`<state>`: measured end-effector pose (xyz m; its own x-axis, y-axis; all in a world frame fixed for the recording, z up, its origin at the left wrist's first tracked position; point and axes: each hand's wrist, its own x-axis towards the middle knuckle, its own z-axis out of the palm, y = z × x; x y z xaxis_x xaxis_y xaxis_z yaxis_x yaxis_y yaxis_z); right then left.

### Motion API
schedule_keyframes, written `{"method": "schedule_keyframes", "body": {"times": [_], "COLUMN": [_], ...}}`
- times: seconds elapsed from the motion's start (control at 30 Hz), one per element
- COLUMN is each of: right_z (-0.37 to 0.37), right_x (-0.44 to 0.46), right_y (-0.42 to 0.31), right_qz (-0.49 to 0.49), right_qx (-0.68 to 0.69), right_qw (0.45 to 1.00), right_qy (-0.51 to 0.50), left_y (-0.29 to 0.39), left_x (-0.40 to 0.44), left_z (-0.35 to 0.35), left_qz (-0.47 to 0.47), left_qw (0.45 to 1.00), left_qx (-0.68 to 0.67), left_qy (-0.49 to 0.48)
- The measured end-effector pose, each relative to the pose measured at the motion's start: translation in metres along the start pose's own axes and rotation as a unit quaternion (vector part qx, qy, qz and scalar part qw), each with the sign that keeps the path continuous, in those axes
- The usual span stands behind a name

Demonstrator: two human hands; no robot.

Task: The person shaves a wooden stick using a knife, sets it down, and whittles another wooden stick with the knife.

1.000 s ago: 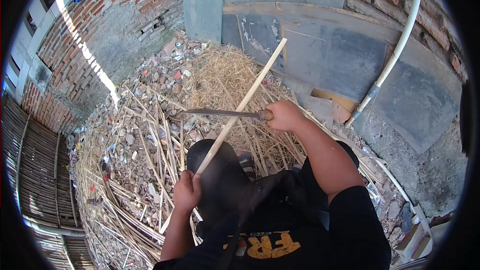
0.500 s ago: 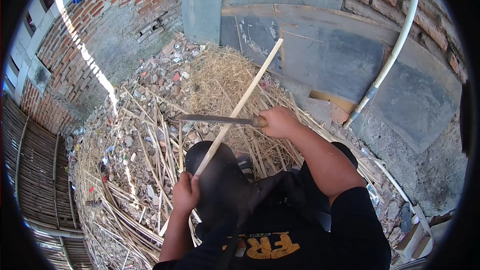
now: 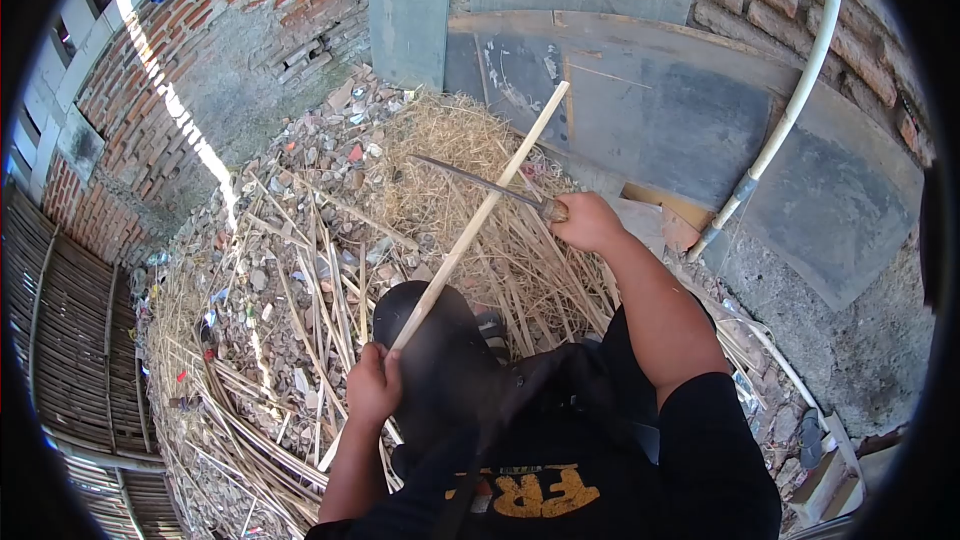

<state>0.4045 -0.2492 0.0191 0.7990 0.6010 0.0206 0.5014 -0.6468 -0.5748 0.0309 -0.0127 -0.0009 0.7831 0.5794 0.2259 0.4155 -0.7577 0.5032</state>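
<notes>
Compared with half a second ago, the long-bladed knife [image 3: 480, 179] has shifted along the bamboo strip [image 3: 455, 257] toward its far end; the blade, nearly level then, now slants, tip up and to the left. The right hand [image 3: 588, 223] has travelled with it, farther from the body, fingers wrapped round the knife handle [image 3: 553, 210]. Left hand [image 3: 374, 382] unchanged: closed on the strip's near part, thumb laid along it, beside the left knee. Strip runs diagonally from that hand past the black-clad knee, its far end in the air; blade crosses it in the upper half. Writing: yellow capitals on the black T-shirt [image 3: 640, 500], F and R legible, remainder lost in folds; smaller print unreadable. Materials: strip pale, straight, narrow; blade dark metal, handle brownish. Ground: tangled dry straw [image 3: 440, 135], loose long strips [image 3: 320, 290], broken rubble. Behind: flat grey panels [image 3: 660, 125] leaning against rough brickwork, pale round pipe [image 3: 795, 125] slanting across.
</notes>
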Motion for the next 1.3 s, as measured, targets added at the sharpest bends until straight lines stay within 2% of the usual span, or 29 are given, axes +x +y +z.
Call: {"method": "schedule_keyframes", "body": {"times": [0.17,0.3,0.4,0.5,0.6,0.73,0.83,0.93,1.03,1.13,1.23,1.3], "right_z": [0.007,0.008,0.017,0.004,0.015,0.009,0.014,0.006,0.014,0.009,0.006,0.013], "right_x": [-0.012,-0.027,-0.026,-0.020,-0.002,-0.005,-0.010,-0.019,-0.026,-0.028,-0.011,0.002], "right_y": [-0.017,-0.047,-0.050,-0.047,-0.014,-0.010,-0.014,-0.030,-0.039,-0.051,-0.032,-0.006], "right_qz": [0.004,-0.082,-0.132,-0.108,-0.042,-0.019,-0.028,-0.035,-0.097,-0.110,-0.076,-0.033], "right_qx": [-0.030,-0.090,-0.103,-0.098,-0.004,-0.016,-0.023,-0.026,-0.070,-0.110,-0.078,-0.031], "right_qw": [0.999,0.988,0.983,0.984,0.996,0.999,0.999,0.997,0.991,0.982,0.989,0.997], "right_qy": [-0.017,-0.094,-0.077,-0.101,-0.079,-0.045,-0.025,-0.071,-0.063,-0.103,-0.105,-0.066], "left_y": [0.005,0.004,-0.001,-0.005,-0.001,0.001,0.003,0.006,0.003,-0.002,0.000,0.003], "left_x": [0.002,0.003,0.004,0.002,0.003,0.003,0.002,0.003,0.003,0.004,0.001,0.002], "left_z": [-0.002,-0.003,0.000,0.002,0.004,-0.001,-0.002,-0.003,-0.002,0.001,0.000,0.001], "left_qz": [-0.009,-0.007,-0.004,0.001,-0.005,-0.001,-0.004,-0.005,-0.003,-0.005,-0.020,-0.025], "left_qw": [1.000,1.000,1.000,1.000,1.000,1.000,1.000,1.000,1.000,1.000,1.000,1.000], "left_qx": [-0.024,-0.018,-0.019,-0.018,-0.008,-0.001,-0.016,-0.026,-0.023,-0.024,-0.018,-0.012], "left_qy": [-0.017,-0.022,-0.018,-0.007,-0.007,-0.010,-0.012,-0.013,-0.011,-0.017,-0.017,-0.012]}}
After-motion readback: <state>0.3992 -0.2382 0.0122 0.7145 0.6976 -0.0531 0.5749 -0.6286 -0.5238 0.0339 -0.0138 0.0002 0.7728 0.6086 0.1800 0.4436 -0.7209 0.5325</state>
